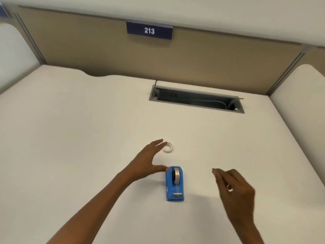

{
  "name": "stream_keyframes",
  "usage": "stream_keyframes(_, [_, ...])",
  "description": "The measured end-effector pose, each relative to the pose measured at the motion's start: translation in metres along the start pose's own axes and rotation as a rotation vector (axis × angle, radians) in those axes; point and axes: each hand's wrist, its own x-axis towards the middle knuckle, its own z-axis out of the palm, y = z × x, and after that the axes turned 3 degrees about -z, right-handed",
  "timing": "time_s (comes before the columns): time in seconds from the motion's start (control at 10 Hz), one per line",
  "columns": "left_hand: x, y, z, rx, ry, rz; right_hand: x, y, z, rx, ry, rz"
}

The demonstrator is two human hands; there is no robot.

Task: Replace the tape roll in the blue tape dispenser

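The blue tape dispenser (174, 184) stands on the white desk (88, 129), its cutter end toward me, with a tape roll seated in it. A small clear tape roll (168, 147) lies flat on the desk just beyond it. My left hand (147, 159) is open with fingers spread; its thumb touches the dispenser's far left corner and its fingertips reach the loose roll's left edge. My right hand (234, 190) hovers to the right of the dispenser, apart from it, fingers loosely extended and holding nothing.
An open cable slot (197, 99) is cut into the desk at the back right. A tan partition with a "213" sign (149, 30) stands behind the desk. Side dividers (288, 71) border both ends.
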Motion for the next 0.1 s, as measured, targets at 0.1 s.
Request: stream_keyframes(0.1, [0.0189, 0.0238, -0.0291, 0.084, 0.220, 0.066, 0.0409, -0.0277, -0.0435, 0.305, 0.141, 0.036])
